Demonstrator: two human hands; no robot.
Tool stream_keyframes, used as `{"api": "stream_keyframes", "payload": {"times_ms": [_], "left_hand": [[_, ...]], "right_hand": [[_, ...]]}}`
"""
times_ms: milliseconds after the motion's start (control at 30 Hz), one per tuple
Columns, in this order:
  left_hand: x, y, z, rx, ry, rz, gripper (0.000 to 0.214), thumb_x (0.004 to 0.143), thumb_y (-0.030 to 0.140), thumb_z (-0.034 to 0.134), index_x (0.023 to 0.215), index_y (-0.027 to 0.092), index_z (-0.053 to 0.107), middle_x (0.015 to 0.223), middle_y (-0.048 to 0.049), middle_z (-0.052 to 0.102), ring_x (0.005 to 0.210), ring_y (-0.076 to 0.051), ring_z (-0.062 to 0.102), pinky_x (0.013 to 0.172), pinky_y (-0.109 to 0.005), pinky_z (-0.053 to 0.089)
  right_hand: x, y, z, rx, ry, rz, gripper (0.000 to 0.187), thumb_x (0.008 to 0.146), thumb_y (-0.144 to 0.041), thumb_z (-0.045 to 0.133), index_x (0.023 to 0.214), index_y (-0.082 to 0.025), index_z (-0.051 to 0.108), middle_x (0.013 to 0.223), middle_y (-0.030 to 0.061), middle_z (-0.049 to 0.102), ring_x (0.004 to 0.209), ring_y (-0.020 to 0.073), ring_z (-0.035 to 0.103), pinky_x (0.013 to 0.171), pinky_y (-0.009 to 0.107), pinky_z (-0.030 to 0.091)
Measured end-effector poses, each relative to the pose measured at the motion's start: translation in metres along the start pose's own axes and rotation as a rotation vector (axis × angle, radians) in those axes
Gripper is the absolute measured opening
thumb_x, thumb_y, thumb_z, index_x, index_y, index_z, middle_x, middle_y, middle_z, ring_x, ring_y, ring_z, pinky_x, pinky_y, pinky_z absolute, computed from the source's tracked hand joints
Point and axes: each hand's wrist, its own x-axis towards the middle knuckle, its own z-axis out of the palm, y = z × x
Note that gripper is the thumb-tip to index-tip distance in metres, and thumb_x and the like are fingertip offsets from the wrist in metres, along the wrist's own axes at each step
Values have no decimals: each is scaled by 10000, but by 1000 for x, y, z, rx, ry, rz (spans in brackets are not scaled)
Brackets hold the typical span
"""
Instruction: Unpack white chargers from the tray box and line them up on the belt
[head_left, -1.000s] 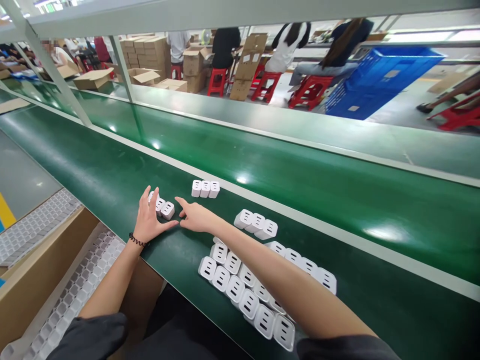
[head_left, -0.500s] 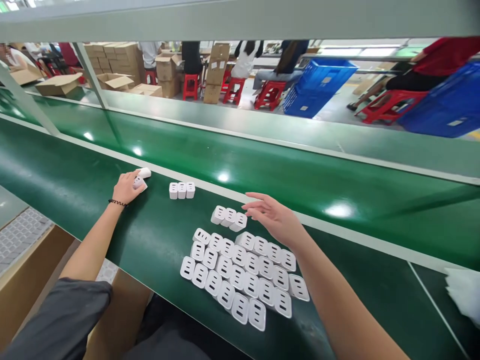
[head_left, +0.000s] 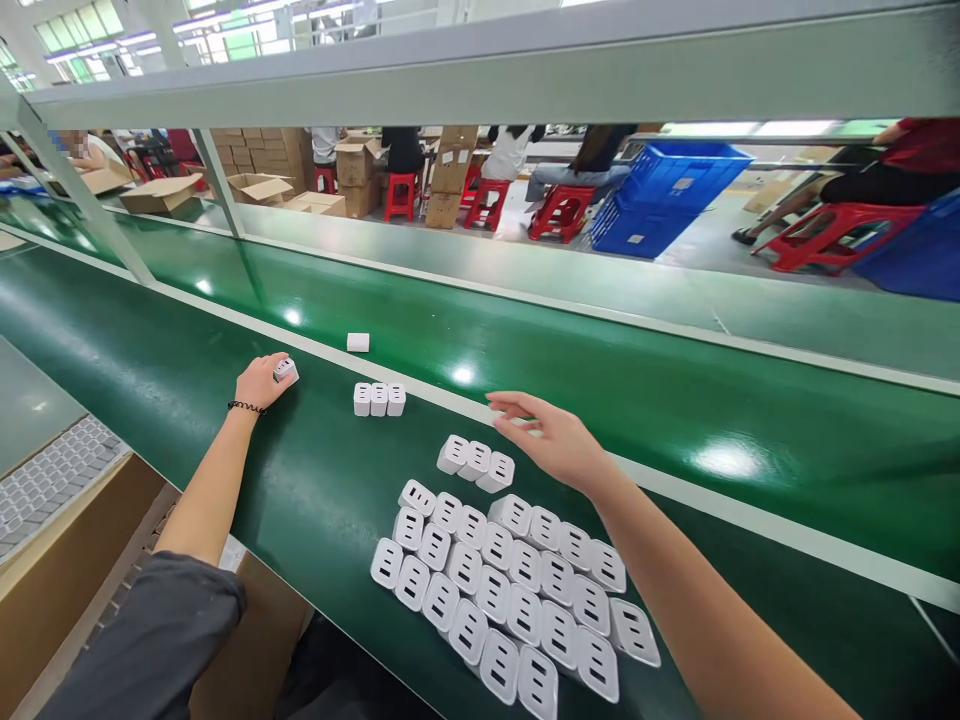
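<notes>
1. Beyond a pale overhead beam, people are sitting on red plastic stools near stacked blue plastic crates and brown cardboard boxes.
2. A dark green work surface is running along the near side, and a flat white strip is dividing it from a glossy green band.
3. The left hand, wearing a black coiled wristband, is resting at the far left of the pieces. Its thumb and fingers are closing around a small white plastic block, whose end with dark slots is showing between them.
4. A lone white block is lying on its side beyond the strip, showing a plain, smooth face.
5. Nearer, a straight trio of white blocks is standing side by side, slotted ends up.
6. A slanting trio of white blocks is standing between that row and a large cluster of white blocks.
7. The cluster is forming uneven, staggered rows; rounded rectangular tops are showing dark slots, and one corner piece is facing a different way.
8. The right hand is hovering near the slanting trio, its fingers extending loosely, slightly bent and gripping nothing.
</notes>
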Motion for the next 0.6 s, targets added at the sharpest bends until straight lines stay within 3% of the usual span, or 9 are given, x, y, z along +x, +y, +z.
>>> {"api": "stream_keyframes", "payload": {"times_ms": [167, 267, 367, 433, 600], "left_hand": [[3, -9, -2, -121, 40, 72, 681, 807, 495, 630, 1403, 210, 465, 1331, -112, 568, 1256, -304, 480, 1038, -436, 431], [-1, -27, -7, -313, -55, 92, 928, 721, 537, 711, 1493, 205, 318, 1415, -132, 482, 1292, -304, 458, 1063, -455, 418], [-5, -46, -12, -440, -224, 24, 1053, 648, 514, 772, 1521, 247, 247, 1429, -141, 452, 1282, -315, 468, 1054, -493, 421], [-5, -54, -12, -478, -299, -5, 1015, 646, 481, 771, 1505, 268, 275, 1391, -129, 489, 1240, -298, 504, 1020, -477, 452], [-4, -60, -12, -513, -330, -34, 769, 674, 437, 734, 1369, 253, 460, 1189, -73, 617, 1093, -252, 593, 866, -382, 531]], "right_hand": [[100, -70, 37, -397, -243, -166, 441, 937, -293, 512, 1366, -195, 491, 1370, 105, 550, 1219, 265, 538, 1004, 410, 481], [160, -97, 77, -487, -304, -193, 516, 896, -249, 595, 1390, -181, 460, 1415, 141, 493, 1313, 313, 433, 1020, 450, 458], [206, -105, 116, -555, -326, -185, 553, 862, -235, 650, 1378, -194, 458, 1383, 162, 494, 1301, 334, 419, 980, 464, 473], [228, -104, 137, -581, -330, -178, 570, 857, -254, 664, 1382, -210, 445, 1384, 163, 481, 1312, 339, 395, 970, 464, 472], [260, -99, 162, -577, -360, -176, 478, 853, -247, 643, 1303, -159, 510, 1278, 203, 555, 1252, 381, 455, 945, 493, 455]]}}
